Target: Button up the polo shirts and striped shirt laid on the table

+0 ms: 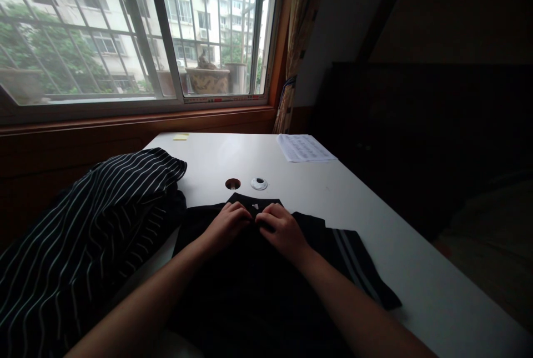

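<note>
A dark shirt (258, 291) lies spread on the white table, its collar toward the window and a small white label inside the neck. One sleeve with two grey stripes (353, 263) reaches out to the right. At the collar, my left hand (227, 227) has its fingers curled and pressed onto the fabric. Close beside it, my right hand (283, 230) pinches the cloth just below the label, thumb and fingers together. The two hands nearly meet at the middle of the neck. Exactly which fold each holds is hard to see in the dark cloth.
A black garment with white stripes (104, 208) is heaped on the table's left side. Printed papers (306, 148) lie at the far right corner, a yellow note (180, 137) at the far left. Beyond the collar are a cable hole (232, 184) and a round white cap (259, 183).
</note>
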The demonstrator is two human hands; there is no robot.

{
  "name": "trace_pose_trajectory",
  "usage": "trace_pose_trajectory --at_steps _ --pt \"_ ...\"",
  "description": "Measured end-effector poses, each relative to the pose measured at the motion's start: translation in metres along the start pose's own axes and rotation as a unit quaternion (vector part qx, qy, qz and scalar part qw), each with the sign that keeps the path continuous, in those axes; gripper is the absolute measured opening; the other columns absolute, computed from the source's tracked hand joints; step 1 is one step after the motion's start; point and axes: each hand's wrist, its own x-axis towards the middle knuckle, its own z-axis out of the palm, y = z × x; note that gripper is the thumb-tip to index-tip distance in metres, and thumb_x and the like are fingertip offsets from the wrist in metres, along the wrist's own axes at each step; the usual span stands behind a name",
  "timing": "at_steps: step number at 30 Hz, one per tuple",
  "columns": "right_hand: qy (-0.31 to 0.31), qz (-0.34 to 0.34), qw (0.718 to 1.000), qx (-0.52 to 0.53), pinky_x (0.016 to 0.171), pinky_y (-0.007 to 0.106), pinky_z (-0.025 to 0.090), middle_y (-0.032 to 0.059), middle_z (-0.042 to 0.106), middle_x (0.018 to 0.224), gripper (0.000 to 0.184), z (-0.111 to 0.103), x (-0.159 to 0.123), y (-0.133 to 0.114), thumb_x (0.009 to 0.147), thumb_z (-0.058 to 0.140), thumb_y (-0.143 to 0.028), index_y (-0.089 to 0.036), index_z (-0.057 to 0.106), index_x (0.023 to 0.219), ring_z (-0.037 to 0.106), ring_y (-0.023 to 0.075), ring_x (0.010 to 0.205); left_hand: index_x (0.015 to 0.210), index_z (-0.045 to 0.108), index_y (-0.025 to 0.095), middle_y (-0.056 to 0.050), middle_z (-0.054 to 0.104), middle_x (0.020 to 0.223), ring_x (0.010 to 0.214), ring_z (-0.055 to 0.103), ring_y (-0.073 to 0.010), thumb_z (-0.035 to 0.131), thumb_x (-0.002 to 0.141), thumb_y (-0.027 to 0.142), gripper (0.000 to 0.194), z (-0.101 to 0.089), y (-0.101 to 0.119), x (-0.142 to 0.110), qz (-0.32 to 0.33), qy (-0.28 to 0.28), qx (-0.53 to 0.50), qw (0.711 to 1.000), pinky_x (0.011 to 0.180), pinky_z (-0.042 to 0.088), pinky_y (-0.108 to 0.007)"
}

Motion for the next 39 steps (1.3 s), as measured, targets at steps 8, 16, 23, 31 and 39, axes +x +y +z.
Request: trace_pose_trajectory --at_steps 8,16,23,31,39 --pt "0.067 0.037 0.996 0.047 0.083 0.036 0.05 0.003 0.058 0.092 0.025 -0.011 -0.001 0.002 0.081 0.059 -0.005 -0.026 0.065 0.094 0.058 0.0212 0.09 0.092 0.063 0.017 -0.006 0.059 0.095 0.086 0.057 -0.0198 0.056 0.085 0.019 0.01 -0.011 -0.006 0.003 -0.034 0.029 -0.077 0.996 0.077 0.047 -0.031" --pt "0.097 0.039 0.992 0.072 0.089 0.041 0.049 0.0041 0.062 0.099 0.027 -0.012 0.0 0.002 0.08 0.057 -0.002 -0.025 0.06 0.094 0.058 0.0236 0.098 0.092 0.064 0.017 -0.006 0.06 0.095 0.086 0.057 -0.0206 0.058 0.085 0.023 0.011 -0.014 -0.004 0.002 -0.05 0.044 -0.103 0.992 0.079 0.046 -0.032" --pt "0.071 0.019 0.994 0.08 0.097 0.046 0.048 0.0045 0.066 0.103 0.033 -0.011 0.001 0.002 0.08 0.057 -0.004 -0.026 0.062 0.104 0.059 0.0251 0.108 0.095 0.065 0.017 -0.007 0.065 0.094 0.087 0.06 -0.0212 0.06 0.085 0.023 0.013 -0.013 -0.002 0.001 -0.057 0.036 -0.118 0.991 0.077 0.048 -0.032" --pt "0.068 0.014 0.996 0.061 0.096 0.045 0.048 0.0047 0.067 0.102 0.026 -0.012 0.002 0.001 0.083 0.06 -0.005 -0.025 0.066 0.098 0.058 0.0248 0.106 0.095 0.065 0.017 -0.007 0.065 0.095 0.088 0.06 -0.0213 0.059 0.085 0.021 0.012 -0.013 -0.001 0.001 -0.059 0.031 -0.124 0.99 0.08 0.049 -0.033" --pt "0.07 0.024 0.995 0.07 0.093 0.045 0.049 0.0043 0.066 0.1 0.025 -0.012 0.001 0.001 0.083 0.059 -0.005 -0.026 0.065 0.096 0.058 0.0251 0.102 0.095 0.065 0.017 -0.007 0.065 0.094 0.088 0.06 -0.0215 0.059 0.084 0.021 0.013 -0.014 0.001 0.001 -0.062 0.027 -0.13 0.989 0.078 0.049 -0.033"
